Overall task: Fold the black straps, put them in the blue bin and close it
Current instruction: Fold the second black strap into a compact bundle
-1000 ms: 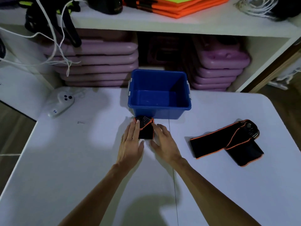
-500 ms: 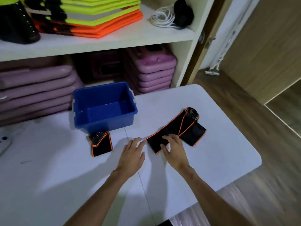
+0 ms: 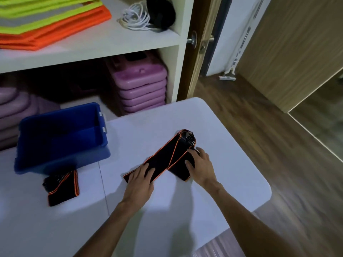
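Blue bin (image 3: 61,138) sits open at the left of the bench (image 3: 222,138), a folded strap (image 3: 62,188) just before it. Your left hand (image 3: 139,180) lies flat on the unfolded strap (image 3: 165,160); your right hand (image 3: 201,166) grips its other end.

Storeroom, indoor. White shelving unit (image 3: 111,43): folded hi-vis vests (image 3: 46,21) and coiled white cord (image 3: 135,21) on top; stacked purple cases (image 3: 141,86) beneath; wooden door (image 3: 196,52) right of it.
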The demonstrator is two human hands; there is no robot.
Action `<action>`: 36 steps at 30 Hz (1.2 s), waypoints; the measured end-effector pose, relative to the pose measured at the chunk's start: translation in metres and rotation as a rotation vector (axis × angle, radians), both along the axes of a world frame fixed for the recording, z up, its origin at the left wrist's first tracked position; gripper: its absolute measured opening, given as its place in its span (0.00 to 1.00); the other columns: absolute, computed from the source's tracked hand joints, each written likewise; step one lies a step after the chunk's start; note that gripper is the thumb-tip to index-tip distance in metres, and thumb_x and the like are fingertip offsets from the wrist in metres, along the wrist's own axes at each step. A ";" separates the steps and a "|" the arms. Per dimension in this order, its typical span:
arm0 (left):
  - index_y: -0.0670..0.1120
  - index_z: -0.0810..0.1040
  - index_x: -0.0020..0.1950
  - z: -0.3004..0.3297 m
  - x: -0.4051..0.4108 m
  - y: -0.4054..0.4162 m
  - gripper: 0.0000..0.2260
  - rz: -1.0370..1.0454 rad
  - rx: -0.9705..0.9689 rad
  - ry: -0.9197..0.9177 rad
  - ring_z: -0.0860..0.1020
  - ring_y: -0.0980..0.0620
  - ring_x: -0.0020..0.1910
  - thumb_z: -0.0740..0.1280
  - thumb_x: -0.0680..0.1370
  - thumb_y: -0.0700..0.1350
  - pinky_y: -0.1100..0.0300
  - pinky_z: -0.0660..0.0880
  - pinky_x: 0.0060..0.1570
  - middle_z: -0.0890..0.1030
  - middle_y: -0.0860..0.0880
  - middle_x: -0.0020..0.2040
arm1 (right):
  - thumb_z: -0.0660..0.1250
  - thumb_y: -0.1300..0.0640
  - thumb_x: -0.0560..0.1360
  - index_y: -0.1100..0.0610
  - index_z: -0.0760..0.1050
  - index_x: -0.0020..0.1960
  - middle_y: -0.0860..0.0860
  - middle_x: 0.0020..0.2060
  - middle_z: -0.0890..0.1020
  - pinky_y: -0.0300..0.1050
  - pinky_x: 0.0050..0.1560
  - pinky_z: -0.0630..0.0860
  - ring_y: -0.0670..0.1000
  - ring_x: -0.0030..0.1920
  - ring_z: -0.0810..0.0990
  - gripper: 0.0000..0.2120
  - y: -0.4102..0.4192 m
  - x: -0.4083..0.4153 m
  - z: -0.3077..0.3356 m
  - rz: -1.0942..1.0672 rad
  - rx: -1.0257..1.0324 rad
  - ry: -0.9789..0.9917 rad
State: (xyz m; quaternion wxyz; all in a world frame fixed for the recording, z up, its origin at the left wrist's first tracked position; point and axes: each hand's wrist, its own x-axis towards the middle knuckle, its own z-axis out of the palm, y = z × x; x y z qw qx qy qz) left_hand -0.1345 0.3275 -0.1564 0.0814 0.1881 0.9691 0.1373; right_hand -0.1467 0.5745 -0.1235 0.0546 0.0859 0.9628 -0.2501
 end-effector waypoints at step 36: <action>0.45 0.57 0.76 0.009 -0.021 0.113 0.32 0.099 0.212 -0.317 0.66 0.46 0.62 0.66 0.76 0.50 0.51 0.68 0.63 0.65 0.46 0.65 | 0.61 0.55 0.80 0.57 0.78 0.53 0.54 0.46 0.83 0.51 0.44 0.80 0.58 0.44 0.81 0.08 0.035 -0.128 -0.003 -0.024 0.081 -0.075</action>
